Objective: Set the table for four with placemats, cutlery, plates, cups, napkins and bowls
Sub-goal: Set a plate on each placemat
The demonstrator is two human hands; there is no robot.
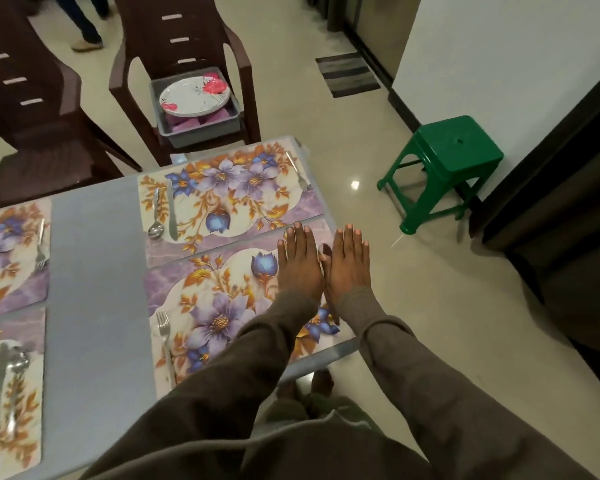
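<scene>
Four floral placemats lie on the grey table [97,271]. Over the right end of the near right placemat [215,306], my left hand [298,261] and my right hand [349,261] lie flat side by side with straight fingers, palms down, holding nothing. A fork [165,341] lies at that mat's left end. The far right placemat [229,192] carries a spoon [155,216], a knife [171,209] and a fork [300,171]. Both left placemats [11,254] [11,393] also carry cutlery. A stack of flowered plates [194,95] sits in a grey tub [201,129] on a chair.
Two brown plastic chairs [184,36] [25,109] stand beyond the table's far edge. A green stool [447,164] stands on the tiled floor to the right, near a white wall and a dark door frame. Another person's legs [84,26] show at the top left.
</scene>
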